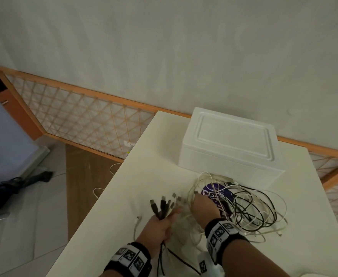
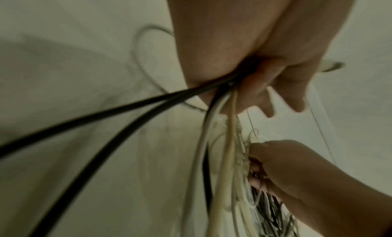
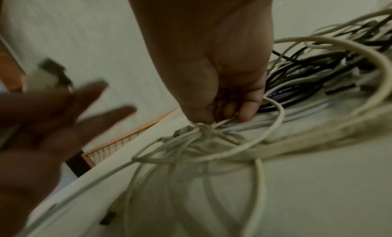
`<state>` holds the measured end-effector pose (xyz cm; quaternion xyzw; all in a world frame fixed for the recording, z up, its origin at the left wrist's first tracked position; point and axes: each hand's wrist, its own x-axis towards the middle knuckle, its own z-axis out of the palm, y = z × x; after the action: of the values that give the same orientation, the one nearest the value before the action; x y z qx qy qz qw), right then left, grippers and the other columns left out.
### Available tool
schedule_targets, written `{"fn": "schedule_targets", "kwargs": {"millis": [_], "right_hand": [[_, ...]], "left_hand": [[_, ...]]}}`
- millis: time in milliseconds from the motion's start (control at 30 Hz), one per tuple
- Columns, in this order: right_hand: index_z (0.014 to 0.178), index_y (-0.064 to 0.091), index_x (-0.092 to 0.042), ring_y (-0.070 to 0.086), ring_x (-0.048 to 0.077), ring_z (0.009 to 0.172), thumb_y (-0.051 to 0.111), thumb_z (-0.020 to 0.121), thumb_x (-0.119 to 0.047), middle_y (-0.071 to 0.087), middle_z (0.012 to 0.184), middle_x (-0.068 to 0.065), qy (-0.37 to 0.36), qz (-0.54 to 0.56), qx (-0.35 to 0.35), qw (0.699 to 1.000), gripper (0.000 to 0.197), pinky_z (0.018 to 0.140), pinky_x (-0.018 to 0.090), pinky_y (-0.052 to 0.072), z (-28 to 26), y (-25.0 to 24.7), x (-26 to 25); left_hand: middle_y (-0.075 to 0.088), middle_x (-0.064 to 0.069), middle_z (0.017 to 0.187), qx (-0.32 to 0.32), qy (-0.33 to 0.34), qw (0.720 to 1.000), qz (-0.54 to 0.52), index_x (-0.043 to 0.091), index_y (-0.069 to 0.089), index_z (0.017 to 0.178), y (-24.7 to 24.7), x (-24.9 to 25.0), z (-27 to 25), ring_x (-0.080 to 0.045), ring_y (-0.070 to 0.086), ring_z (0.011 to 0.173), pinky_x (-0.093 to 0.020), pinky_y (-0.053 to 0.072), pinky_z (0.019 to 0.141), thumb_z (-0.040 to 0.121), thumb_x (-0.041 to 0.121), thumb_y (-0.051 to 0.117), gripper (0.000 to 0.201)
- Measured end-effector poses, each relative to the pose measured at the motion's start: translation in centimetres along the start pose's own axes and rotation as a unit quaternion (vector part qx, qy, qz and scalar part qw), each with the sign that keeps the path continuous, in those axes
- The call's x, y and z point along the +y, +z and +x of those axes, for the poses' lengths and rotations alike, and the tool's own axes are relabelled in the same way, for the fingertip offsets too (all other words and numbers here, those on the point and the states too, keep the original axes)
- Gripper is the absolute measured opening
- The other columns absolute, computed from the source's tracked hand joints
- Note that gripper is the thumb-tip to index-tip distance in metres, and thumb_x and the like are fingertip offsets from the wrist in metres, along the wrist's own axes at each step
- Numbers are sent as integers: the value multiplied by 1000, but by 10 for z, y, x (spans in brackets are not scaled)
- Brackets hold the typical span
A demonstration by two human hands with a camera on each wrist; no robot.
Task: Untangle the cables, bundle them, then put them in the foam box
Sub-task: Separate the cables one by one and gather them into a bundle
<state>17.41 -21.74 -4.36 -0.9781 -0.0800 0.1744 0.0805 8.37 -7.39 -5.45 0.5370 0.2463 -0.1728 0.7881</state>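
My left hand [image 1: 164,221] grips a bunch of black and white cable ends [image 1: 164,204], whose plugs fan out above the fist. In the left wrist view its fingers [image 2: 260,83] curl round those cables [image 2: 220,140], which trail down to the table. To its right lies a tangle of white and black cables [image 1: 250,208]. My right hand [image 1: 200,202] reaches into the tangle's left edge. In the right wrist view its fingertips [image 3: 229,113] pinch white cables at a knot [image 3: 203,128]. The white foam box [image 1: 230,142], lid on, stands just behind the tangle.
A round purple object [image 1: 216,191] lies under the tangle. The white table [image 1: 124,196] ends close on the left, with a white cable [image 1: 98,190] hanging over that edge. An orange-framed lattice rail [image 1: 84,114] runs behind along the wall.
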Motion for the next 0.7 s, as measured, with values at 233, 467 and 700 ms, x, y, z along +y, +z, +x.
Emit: {"fn": "schedule_targets", "kwargs": {"millis": [233, 467, 700], "right_hand": [[111, 55, 2, 58, 32, 106, 37, 96, -11, 58, 112, 18, 27, 134, -6, 991, 27, 81, 33, 45, 1, -7, 13], [102, 51, -16, 53, 14, 74, 63, 88, -27, 62, 92, 3, 105, 327, 67, 937, 21, 64, 25, 39, -4, -11, 46], [67, 49, -23, 52, 12, 73, 53, 87, -13, 55, 75, -5, 54, 210, -5, 976, 22, 63, 20, 43, -1, -3, 36]], "left_hand": [[61, 1, 58, 21, -31, 997, 60, 20, 71, 108, 20, 4, 30, -14, 54, 49, -23, 43, 52, 83, 53, 64, 42], [37, 3, 46, 78, -22, 994, 73, 20, 68, 100, 11, 4, 35, -13, 34, 40, -24, 32, 47, 85, 52, 61, 35], [64, 6, 70, 17, 31, 988, 148, 20, 70, 109, 21, -3, 29, -4, 54, 52, -14, 40, 48, 91, 36, 62, 26]]}}
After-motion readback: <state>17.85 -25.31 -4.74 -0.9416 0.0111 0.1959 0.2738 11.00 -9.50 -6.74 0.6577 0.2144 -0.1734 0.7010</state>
